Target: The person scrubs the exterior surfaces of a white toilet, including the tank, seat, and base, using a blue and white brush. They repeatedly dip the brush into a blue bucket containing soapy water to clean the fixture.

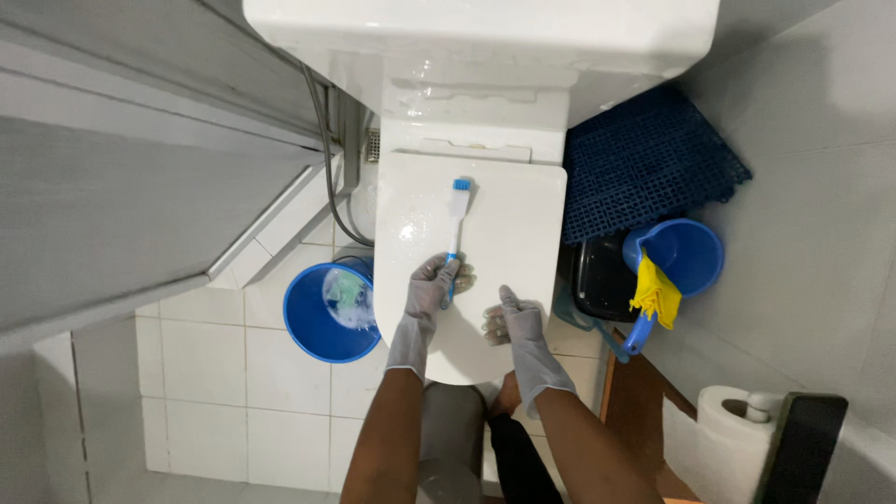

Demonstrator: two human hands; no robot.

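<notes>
White toilet lid (509,233) under gloved left hand (431,291), brush (456,222).

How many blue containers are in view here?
2. A round blue plastic bucket stands on the tiled floor left of the toilet; a smaller blue plastic scoop with a yellow cloth draped over it sits on the right. Others may be hidden.

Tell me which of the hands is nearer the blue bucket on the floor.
Left. The left hand grips the brush on the toilet lid, just beside the blue bucket; the right hand rests farther away.
</notes>
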